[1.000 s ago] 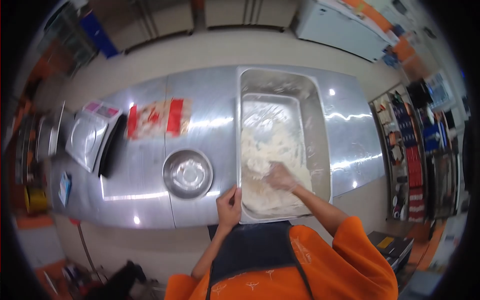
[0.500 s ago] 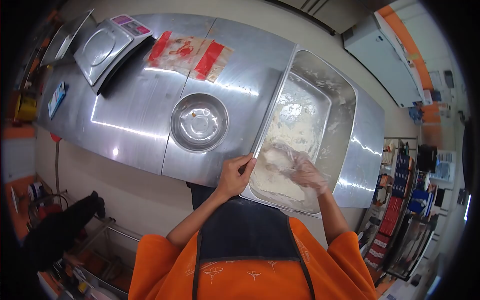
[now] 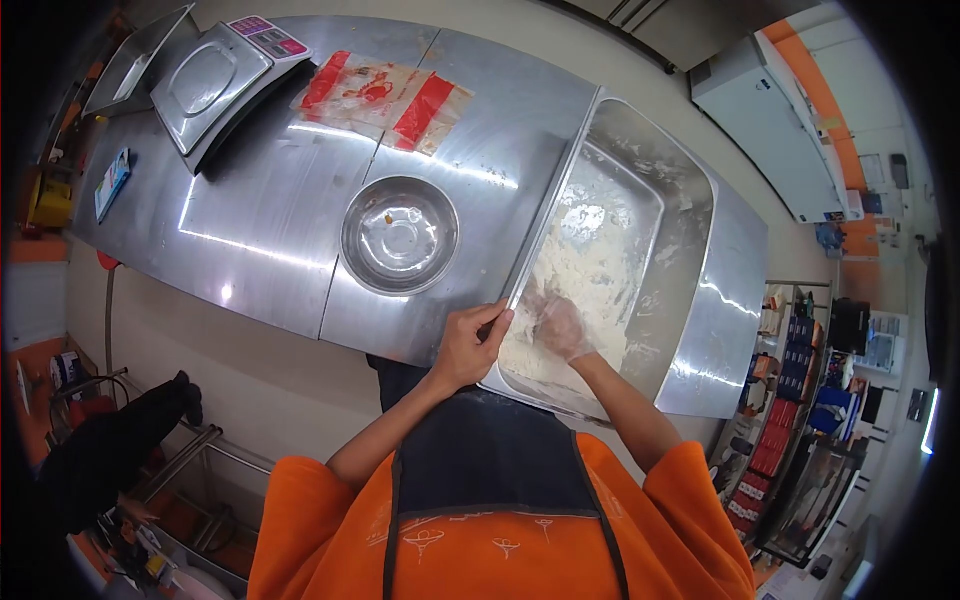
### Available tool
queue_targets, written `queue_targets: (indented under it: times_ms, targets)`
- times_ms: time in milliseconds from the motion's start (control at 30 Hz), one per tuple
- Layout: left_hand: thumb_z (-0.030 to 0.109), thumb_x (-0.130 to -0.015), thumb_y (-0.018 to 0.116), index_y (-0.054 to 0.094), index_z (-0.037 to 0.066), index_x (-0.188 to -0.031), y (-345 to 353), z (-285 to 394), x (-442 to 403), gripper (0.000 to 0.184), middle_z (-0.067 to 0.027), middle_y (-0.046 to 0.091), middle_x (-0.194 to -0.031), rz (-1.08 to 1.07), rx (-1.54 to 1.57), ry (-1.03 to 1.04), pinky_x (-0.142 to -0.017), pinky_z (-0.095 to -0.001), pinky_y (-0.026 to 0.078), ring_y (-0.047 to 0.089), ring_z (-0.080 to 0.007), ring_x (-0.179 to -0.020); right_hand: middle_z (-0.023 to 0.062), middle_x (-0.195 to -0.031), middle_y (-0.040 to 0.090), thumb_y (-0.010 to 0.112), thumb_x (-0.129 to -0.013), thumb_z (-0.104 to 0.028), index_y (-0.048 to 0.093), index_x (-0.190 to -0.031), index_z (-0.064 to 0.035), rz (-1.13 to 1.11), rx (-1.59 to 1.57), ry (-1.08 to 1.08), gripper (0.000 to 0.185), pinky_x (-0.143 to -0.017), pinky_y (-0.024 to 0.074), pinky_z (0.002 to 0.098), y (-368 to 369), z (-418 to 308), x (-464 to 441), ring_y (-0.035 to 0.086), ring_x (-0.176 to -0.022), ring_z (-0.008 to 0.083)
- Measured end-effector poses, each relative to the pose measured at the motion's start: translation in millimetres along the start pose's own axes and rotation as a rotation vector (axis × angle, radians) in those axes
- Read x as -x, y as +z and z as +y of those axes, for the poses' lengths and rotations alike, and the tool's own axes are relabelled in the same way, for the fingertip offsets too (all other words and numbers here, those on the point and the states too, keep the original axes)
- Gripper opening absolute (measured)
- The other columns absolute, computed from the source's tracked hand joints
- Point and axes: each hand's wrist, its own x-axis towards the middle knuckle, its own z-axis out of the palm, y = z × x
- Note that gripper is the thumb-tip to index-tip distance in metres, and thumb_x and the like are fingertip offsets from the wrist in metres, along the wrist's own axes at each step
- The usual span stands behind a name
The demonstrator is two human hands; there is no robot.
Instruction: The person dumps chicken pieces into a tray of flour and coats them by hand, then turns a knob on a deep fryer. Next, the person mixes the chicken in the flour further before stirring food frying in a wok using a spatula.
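A deep steel tray (image 3: 683,265) stands on the metal table, its floor covered with pale, floury dough mix (image 3: 590,262). My left hand (image 3: 474,343) pinches the tray's near left rim between thumb and fingers. Inside the tray, my right hand (image 3: 561,326), in a clear glove, presses into the mix with fingers curled down; the fingertips are partly buried and blurred. Left of the tray sits a steel bowl (image 3: 400,237) with a small orange-brown speck in it.
On the metal table (image 3: 270,235) lie a red and clear plastic bag (image 3: 380,98), a scale (image 3: 210,85) and a small blue packet (image 3: 113,186). A stocked shelf (image 3: 785,400) stands at right. Part of a person in dark clothing (image 3: 115,445) shows at lower left.
The view has turned and shifted, so the tray appears tilted. My right hand has moved a little left within the mix, its fingers now pointing down. My left hand stays at the rim.
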Motion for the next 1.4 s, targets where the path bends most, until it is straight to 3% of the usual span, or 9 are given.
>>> queue_targets:
  times_ms: [133, 333, 433, 533, 667, 833, 1033, 1133, 1400]
  targets:
    - [0.011, -0.094, 0.061, 0.066, -0.006, -0.109, -3.4, -0.1, -2.0, 0.023, -0.0054, 0.056, -0.064, -0.013, -0.034, 0.074, -0.049, -0.0256, 0.035, 0.042, -0.0054, -0.055, 0.0282, -0.121, 0.057, 0.067, -0.080, -0.021, 0.044, -0.140, -0.0061, 0.029, -0.146, 0.335, 0.066, -0.102, 0.0422, 0.0368, -76.0, -36.1, 5.1, 0.054, -0.119, 0.0352]
    - [0.011, -0.094, 0.062, 0.066, -0.006, -0.109, -3.3, 4.0, -2.8, 0.023, -0.0053, 0.057, -0.064, -0.009, -0.009, 0.015, -0.049, -0.0261, 0.035, 0.042, -0.0054, -0.055, 0.0235, -0.140, 0.048, 0.075, -0.082, -0.030, 0.031, -0.147, 0.0000, 0.057, -0.914, 0.104, 0.084, -0.111, 0.0358, 0.0376, -146.4, -48.8, 29.7, 0.049, -0.128, 0.0315]
    - [0.011, -0.094, 0.062, 0.066, -0.006, -0.109, -1.9, 3.3, -2.8, 0.023, -0.0058, 0.057, -0.065, 0.005, 0.010, 0.026, -0.049, -0.0259, 0.034, 0.041, -0.0053, -0.054, 0.0209, -0.149, 0.038, 0.079, -0.076, -0.034, 0.026, -0.149, -0.0017, 0.078, -0.333, 0.099, 0.096, -0.114, 0.0309, 0.0454, -162.7, -34.3, 0.8, 0.040, -0.135, 0.0354]
    - [0.011, -0.094, 0.062, 0.066, -0.007, -0.110, -3.4, 3.7, -0.7, 0.024, -0.0069, 0.059, -0.067, -0.019, 0.010, -0.005, -0.049, -0.0255, 0.036, 0.042, -0.0054, -0.054, 0.0261, -0.154, 0.023, 0.077, -0.074, -0.043, 0.020, -0.151, -0.0019, 0.061, -0.445, -0.075, 0.105, -0.119, 0.0165, 0.0479, -102.9, 6.0, -34.1, 0.020, -0.144, 0.0401]
    - [0.010, -0.093, 0.061, 0.065, -0.007, -0.109, -4.4, 1.7, -2.7, 0.023, -0.0164, 0.061, -0.068, 0.001, -0.016, 0.050, -0.050, -0.0288, 0.039, 0.048, -0.0119, -0.051, 0.0304, -0.142, 0.036, 0.074, -0.077, -0.040, 0.028, -0.145, 0.0073, -0.058, -0.015, -0.229, 0.095, -0.110, 0.0321, 0.0418, -27.1, 44.1, -37.3, 0.030, -0.138, 0.0361]
    - [0.010, -0.093, 0.063, 0.067, -0.007, -0.108, -3.4, 2.7, -3.9, 0.023, -0.0111, 0.063, -0.069, -0.017, 0.018, -0.006, -0.050, -0.0258, 0.039, 0.048, -0.0072, -0.055, 0.0301, -0.115, 0.056, 0.072, -0.075, -0.028, 0.042, -0.136, 0.0061, 0.530, 0.292, -0.298, 0.076, -0.088, 0.0478, 0.0445, -16.7, -45.1, 20.5, 0.059, -0.105, 0.0372]
    - [0.009, -0.093, 0.061, 0.066, -0.006, -0.110, -3.2, 4.6, -4.1, 0.023, -0.0169, 0.062, -0.071, -0.007, 0.017, 0.016, -0.050, -0.0290, 0.040, 0.050, -0.0124, -0.052, 0.0231, -0.094, 0.064, 0.071, -0.072, -0.015, 0.060, -0.120, -0.0043, 0.099, -0.086, 0.036, 0.051, -0.074, 0.0507, 0.0443, -44.5, -33.6, 27.7, 0.062, -0.084, 0.0386]
    - [0.010, -0.094, 0.060, 0.065, -0.006, -0.110, -6.1, 7.3, -4.2, 0.023, -0.0170, 0.063, -0.071, -0.027, -0.008, 0.007, -0.051, -0.0289, 0.040, 0.051, -0.0128, -0.052, 0.0202, -0.079, 0.064, 0.068, -0.070, -0.009, 0.062, -0.114, -0.0020, 0.331, -0.229, 0.094, 0.045, -0.068, 0.0510, 0.0436, -77.2, -21.1, 34.3, 0.062, -0.072, 0.0377]
    - [0.011, -0.094, 0.061, 0.065, -0.005, -0.111, -5.3, 5.9, -4.5, 0.024, -0.0176, 0.063, -0.071, -0.036, -0.004, 0.000, -0.051, -0.0292, 0.041, 0.051, -0.0135, -0.052, 0.0207, -0.097, 0.067, 0.066, -0.074, -0.003, 0.061, -0.118, -0.0007, 0.365, -0.017, -0.008, 0.044, -0.076, 0.0510, 0.0427, -93.8, 25.1, 54.0, 0.064, -0.084, 0.0387]
